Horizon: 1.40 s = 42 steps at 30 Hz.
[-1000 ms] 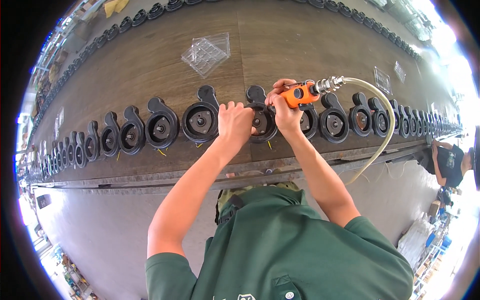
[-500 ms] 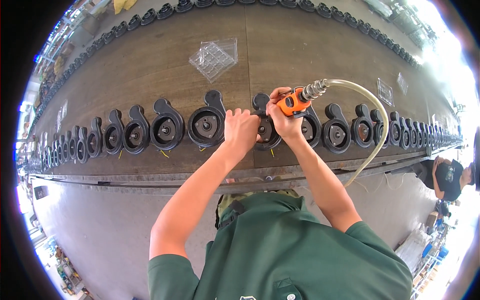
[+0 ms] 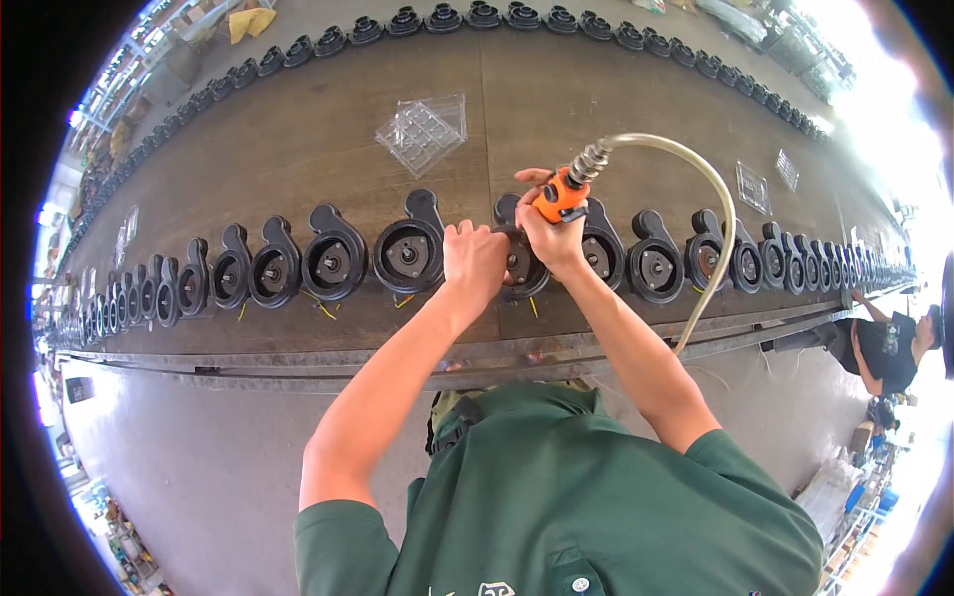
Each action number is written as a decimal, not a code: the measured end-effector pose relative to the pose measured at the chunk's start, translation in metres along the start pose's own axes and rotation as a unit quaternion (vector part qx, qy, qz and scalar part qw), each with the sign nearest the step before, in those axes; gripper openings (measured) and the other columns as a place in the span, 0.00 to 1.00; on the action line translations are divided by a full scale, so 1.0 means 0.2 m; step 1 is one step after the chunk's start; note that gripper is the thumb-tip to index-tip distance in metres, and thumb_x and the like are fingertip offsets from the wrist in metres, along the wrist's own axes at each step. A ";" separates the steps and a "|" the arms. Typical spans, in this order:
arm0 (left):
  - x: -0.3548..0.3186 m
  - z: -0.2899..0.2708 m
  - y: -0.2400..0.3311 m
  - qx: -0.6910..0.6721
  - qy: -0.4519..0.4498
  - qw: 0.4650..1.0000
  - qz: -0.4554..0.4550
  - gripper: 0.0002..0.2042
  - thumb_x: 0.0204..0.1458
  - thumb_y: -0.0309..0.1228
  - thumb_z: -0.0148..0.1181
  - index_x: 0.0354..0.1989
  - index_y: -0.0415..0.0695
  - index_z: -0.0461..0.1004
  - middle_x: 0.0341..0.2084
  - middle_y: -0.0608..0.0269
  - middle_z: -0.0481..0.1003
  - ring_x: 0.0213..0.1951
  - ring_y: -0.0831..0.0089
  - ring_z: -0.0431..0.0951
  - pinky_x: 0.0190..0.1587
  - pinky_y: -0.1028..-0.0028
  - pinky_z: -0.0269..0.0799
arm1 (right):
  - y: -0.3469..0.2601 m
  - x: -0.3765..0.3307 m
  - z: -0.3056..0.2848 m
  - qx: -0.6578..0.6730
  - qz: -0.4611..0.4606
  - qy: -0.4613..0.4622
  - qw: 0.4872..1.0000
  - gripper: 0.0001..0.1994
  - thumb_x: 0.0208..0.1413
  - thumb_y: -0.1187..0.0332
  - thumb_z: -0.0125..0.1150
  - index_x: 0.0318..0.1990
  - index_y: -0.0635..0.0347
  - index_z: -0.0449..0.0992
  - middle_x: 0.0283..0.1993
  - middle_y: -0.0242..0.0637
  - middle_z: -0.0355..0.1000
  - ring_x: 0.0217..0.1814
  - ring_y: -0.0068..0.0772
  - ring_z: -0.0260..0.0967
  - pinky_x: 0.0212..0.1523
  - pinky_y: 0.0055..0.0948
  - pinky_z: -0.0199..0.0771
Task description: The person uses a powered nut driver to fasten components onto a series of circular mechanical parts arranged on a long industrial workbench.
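My right hand grips an orange air screwdriver, upright over one of the black blower housings. A metal coupling joins its top to a clear hose that curves away right and down. My left hand lies against the left side of the same housing, its fingers curled in; the fingertips are hidden, so I cannot tell what they pinch. The tool's lower end is hidden behind my right hand. Just left of my left hand sits another open housing with a shaft at its centre.
More round housings line the table's near edge on both sides, with yellow wires under some. Clear plastic trays lie farther back. Another row of black parts runs along the far edge. A person is at the right.
The view has shifted a little. My right hand and the screwdriver have moved slightly up and left against the housing. My left hand stays beside it. The person at right has an arm toward the table.
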State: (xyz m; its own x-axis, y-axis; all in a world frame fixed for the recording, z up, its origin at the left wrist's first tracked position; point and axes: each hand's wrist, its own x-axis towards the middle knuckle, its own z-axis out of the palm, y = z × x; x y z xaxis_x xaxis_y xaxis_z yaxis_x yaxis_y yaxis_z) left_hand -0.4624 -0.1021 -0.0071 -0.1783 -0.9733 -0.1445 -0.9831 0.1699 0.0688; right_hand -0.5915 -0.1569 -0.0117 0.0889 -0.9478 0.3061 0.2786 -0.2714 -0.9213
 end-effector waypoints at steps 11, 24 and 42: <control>-0.02 0.04 0.01 -0.014 0.025 1.000 -0.001 0.16 0.38 0.45 0.77 0.33 0.51 0.83 0.34 0.62 0.80 0.46 0.60 0.78 0.50 0.61 0.70 | -0.10 -0.22 -0.07 0.068 0.054 -0.013 0.996 0.11 0.50 0.84 0.56 0.42 0.66 0.69 0.29 0.34 0.71 0.26 0.22 0.70 0.28 0.22 0.72; -0.02 0.05 0.01 -0.017 0.037 0.999 0.003 0.15 0.37 0.44 0.77 0.31 0.52 0.83 0.34 0.62 0.79 0.44 0.61 0.78 0.48 0.61 0.69 | -0.04 -0.24 -0.09 0.084 0.058 -0.028 0.994 0.11 0.51 0.84 0.57 0.42 0.65 0.69 0.30 0.33 0.70 0.28 0.21 0.71 0.29 0.22 0.72; -0.18 0.15 0.02 -0.317 0.193 0.925 -0.082 0.21 0.43 0.31 0.73 0.47 0.41 0.77 0.44 0.52 0.75 0.53 0.55 0.73 0.56 0.58 0.68 | -0.12 -0.17 -0.07 0.080 0.018 -0.097 0.992 0.14 0.53 0.81 0.52 0.48 0.69 0.66 0.28 0.34 0.71 0.29 0.25 0.70 0.34 0.26 0.72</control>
State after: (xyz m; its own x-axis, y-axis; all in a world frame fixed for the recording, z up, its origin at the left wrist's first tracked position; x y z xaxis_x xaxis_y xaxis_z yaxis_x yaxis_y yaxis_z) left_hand -0.4607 -0.0608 -0.0320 0.1188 -0.9814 0.1506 -0.7511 0.0104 0.6601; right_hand -0.6155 -0.1197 -0.0034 0.2791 -0.9026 0.3279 0.4191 -0.1927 -0.8872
